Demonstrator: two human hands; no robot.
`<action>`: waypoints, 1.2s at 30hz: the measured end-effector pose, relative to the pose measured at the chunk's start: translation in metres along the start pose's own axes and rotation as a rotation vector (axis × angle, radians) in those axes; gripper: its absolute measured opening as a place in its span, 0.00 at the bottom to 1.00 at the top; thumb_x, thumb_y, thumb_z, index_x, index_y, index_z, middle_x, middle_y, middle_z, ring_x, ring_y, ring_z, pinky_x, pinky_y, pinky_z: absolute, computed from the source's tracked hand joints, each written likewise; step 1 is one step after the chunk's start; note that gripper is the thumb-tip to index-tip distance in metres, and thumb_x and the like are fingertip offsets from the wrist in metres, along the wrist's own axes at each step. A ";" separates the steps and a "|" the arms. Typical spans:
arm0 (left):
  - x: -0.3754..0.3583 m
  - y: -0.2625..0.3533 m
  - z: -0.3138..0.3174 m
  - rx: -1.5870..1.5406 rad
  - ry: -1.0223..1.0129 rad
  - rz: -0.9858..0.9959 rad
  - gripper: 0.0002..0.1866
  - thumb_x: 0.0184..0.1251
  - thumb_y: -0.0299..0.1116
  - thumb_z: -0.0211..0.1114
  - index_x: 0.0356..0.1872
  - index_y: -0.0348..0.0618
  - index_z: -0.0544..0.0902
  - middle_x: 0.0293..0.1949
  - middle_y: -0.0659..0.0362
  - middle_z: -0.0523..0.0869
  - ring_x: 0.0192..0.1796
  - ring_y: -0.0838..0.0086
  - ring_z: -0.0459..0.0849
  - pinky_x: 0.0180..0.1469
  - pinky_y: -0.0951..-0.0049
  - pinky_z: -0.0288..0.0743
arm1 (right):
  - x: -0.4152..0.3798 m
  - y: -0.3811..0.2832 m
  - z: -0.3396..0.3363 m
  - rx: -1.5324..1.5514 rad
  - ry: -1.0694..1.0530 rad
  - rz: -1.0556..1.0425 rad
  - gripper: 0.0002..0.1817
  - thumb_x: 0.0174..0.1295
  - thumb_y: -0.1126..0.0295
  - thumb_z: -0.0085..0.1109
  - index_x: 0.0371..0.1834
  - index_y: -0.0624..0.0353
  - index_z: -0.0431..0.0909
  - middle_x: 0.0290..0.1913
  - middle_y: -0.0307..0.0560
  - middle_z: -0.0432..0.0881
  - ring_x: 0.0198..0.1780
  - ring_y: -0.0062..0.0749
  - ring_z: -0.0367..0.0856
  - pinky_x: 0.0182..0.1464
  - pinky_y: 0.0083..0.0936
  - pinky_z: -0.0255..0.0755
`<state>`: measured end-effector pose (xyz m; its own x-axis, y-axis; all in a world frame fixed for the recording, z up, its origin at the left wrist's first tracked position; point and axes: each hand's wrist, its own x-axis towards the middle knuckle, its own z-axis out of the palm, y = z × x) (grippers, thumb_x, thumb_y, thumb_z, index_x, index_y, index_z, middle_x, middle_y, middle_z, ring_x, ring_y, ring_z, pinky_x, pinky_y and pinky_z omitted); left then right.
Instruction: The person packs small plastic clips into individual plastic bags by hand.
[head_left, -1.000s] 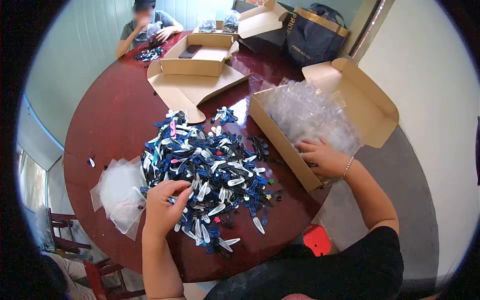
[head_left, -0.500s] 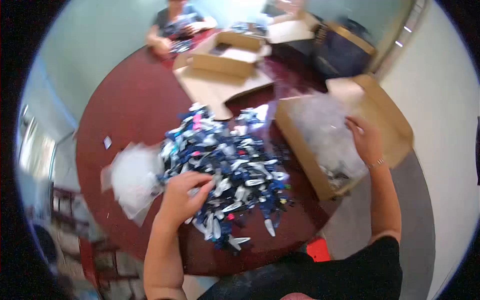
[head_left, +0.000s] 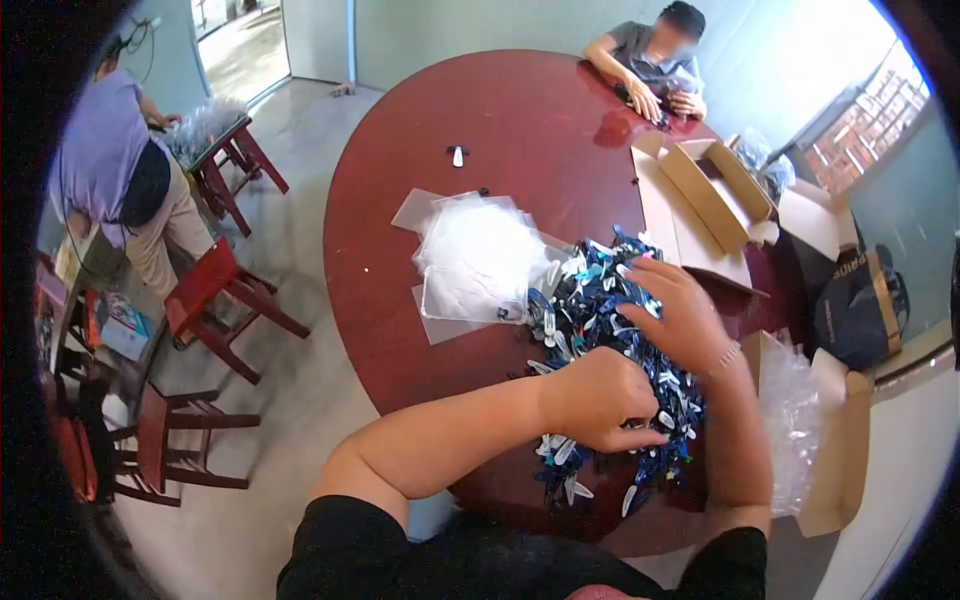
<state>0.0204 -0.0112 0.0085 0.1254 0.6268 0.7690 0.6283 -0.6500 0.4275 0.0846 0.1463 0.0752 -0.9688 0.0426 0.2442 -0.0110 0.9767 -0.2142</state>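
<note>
So we've got a heap of hair clips (head_left: 598, 318), mostly blue, black and white, on the dark red counter (head_left: 385, 285). Our right hand (head_left: 678, 308) is over the heap, grip apart, thumb clear of the fingers. Our left hand (head_left: 605, 400) is just beside it, fingers curled; can't tell if that grip's on anything. Clear bags (head_left: 475, 245) lie against the heap's left edge, an open cardboard box (head_left: 845, 460) is off right, and a person (head_left: 655, 75) is at the far edge.
</note>
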 end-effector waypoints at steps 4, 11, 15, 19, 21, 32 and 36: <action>-0.006 -0.010 0.001 0.024 0.079 -0.023 0.20 0.57 0.45 0.70 0.13 0.46 0.76 0.18 0.55 0.80 0.24 0.58 0.81 0.27 0.58 0.72 | 0.067 0.024 0.078 0.130 -0.046 0.083 0.29 0.61 0.61 0.67 0.61 0.66 0.74 0.54 0.61 0.83 0.56 0.51 0.82 0.57 0.37 0.75; -0.008 -0.018 -0.001 0.057 0.151 -0.088 0.19 0.59 0.43 0.70 0.14 0.46 0.76 0.18 0.57 0.79 0.24 0.59 0.80 0.25 0.60 0.72 | 0.099 0.047 0.109 0.303 -0.105 0.222 0.11 0.58 0.69 0.67 0.39 0.65 0.83 0.33 0.52 0.86 0.34 0.34 0.85 0.40 0.28 0.77; -0.008 -0.021 0.001 0.044 0.102 -0.231 0.19 0.62 0.44 0.68 0.17 0.44 0.78 0.20 0.55 0.81 0.25 0.58 0.81 0.28 0.59 0.73 | 0.082 0.036 0.085 0.220 0.083 0.243 0.07 0.56 0.70 0.65 0.35 0.62 0.84 0.32 0.52 0.85 0.33 0.41 0.83 0.39 0.32 0.76; -0.008 -0.027 0.005 -0.014 0.130 -0.578 0.18 0.62 0.46 0.67 0.23 0.41 0.83 0.23 0.51 0.83 0.29 0.53 0.83 0.33 0.57 0.76 | 0.060 0.047 0.062 0.498 0.256 0.394 0.06 0.66 0.73 0.60 0.40 0.65 0.79 0.31 0.38 0.81 0.33 0.20 0.79 0.38 0.20 0.76; -0.009 -0.035 0.004 -0.096 0.172 -0.734 0.22 0.61 0.51 0.68 0.40 0.39 0.85 0.33 0.48 0.87 0.36 0.56 0.86 0.40 0.60 0.79 | 0.042 0.037 0.052 0.984 0.410 0.533 0.04 0.68 0.74 0.58 0.41 0.63 0.78 0.34 0.38 0.80 0.34 0.19 0.78 0.39 0.18 0.77; -0.009 -0.046 0.000 -0.881 0.503 -0.784 0.23 0.75 0.42 0.60 0.60 0.35 0.79 0.49 0.56 0.87 0.47 0.78 0.83 0.52 0.74 0.77 | -0.058 -0.033 0.064 1.551 0.392 0.598 0.06 0.68 0.81 0.54 0.44 0.60 0.72 0.45 0.49 0.85 0.47 0.36 0.87 0.49 0.26 0.83; -0.007 -0.047 -0.009 -0.847 0.554 -0.875 0.14 0.76 0.35 0.58 0.49 0.34 0.85 0.47 0.55 0.88 0.49 0.75 0.85 0.50 0.74 0.79 | -0.068 -0.036 0.063 1.358 0.348 0.613 0.09 0.67 0.80 0.56 0.49 0.62 0.72 0.45 0.46 0.83 0.46 0.30 0.85 0.49 0.23 0.80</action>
<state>-0.0173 0.0111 -0.0129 -0.5239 0.8462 0.0966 -0.3503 -0.3175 0.8812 0.1351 0.0945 0.0067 -0.8061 0.5904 -0.0407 -0.0420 -0.1257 -0.9912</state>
